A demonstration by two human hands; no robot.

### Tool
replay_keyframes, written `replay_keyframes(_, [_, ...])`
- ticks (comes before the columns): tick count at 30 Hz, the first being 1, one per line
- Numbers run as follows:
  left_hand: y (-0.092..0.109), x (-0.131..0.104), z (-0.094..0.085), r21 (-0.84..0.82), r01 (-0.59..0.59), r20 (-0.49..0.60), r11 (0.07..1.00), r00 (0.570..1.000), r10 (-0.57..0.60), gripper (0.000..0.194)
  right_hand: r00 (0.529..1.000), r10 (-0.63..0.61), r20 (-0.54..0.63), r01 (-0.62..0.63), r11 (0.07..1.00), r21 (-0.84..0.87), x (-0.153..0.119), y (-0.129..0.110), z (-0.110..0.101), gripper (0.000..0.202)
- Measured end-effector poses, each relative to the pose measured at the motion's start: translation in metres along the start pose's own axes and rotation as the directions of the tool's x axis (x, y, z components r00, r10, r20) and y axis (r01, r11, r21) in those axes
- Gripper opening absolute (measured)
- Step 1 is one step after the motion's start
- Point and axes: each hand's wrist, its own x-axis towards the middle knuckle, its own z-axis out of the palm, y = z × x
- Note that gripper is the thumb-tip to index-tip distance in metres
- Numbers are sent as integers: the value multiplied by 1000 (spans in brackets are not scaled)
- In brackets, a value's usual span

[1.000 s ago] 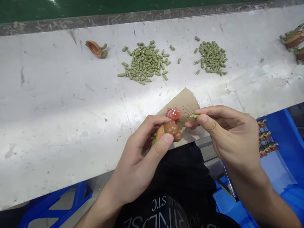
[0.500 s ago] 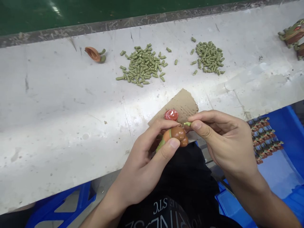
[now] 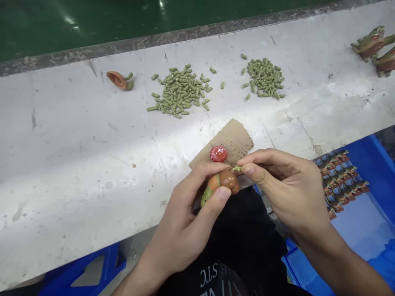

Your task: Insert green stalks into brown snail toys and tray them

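My left hand (image 3: 191, 213) grips a small brown, orange and green toy figure body (image 3: 227, 181) between thumb and fingers. In the fingertips of my right hand (image 3: 286, 185) is a small green peg-like piece (image 3: 237, 168), pinched by thumb and forefinger. Its tip is at the upper right side of the figure body; whether they touch I cannot tell. Just behind my hands, a shallow red dish (image 3: 218, 153), glossy inside, sits on a piece of brown cardboard (image 3: 236, 135). Part of the figure is covered by my left fingers.
Two piles of green pegs, a left pile (image 3: 182, 90) and a right pile (image 3: 267, 78), lie on the white table (image 3: 77, 164). An orange cup-shaped part (image 3: 116, 79) lies farther left. Painted figures (image 3: 372, 45) stand far right. A blue crate (image 3: 379, 172) holds rows of figures (image 3: 342, 176).
My right hand has brought the green piece slightly closer to the figure body. The whole view has shifted a little; both grips stay the same.
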Motion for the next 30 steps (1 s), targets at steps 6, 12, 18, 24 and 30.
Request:
replay_keyframes(6, [-3, 0, 0, 118, -54, 1, 992, 999, 54, 19, 1000, 24, 15, -24, 1000, -12, -1, 3, 0, 15])
replay_keyframes(12, [-3, -1, 2, 189, -108, 29, 976, 994, 105, 24, 998, -43, 53, 51, 988, -148, -5, 2, -2, 11])
replay_keyframes(18, [2, -5, -3, 202, -178, 71, 963, 983, 167, 31, 986, -142, 90, 159, 961, -227, -10, -1, -2, 12])
replay_keyframes(24, [7, -9, -4, 130, 18, -49, 991, 999, -12, 21, 946, -246, 213, 279, 949, -144, 8, -7, -4, 12])
replay_keyframes(30, [20, -1, 4, -239, 204, -186, 949, 950, -250, 37, 896, -442, 46, 371, 687, -625, 96, 9, -32, 32])
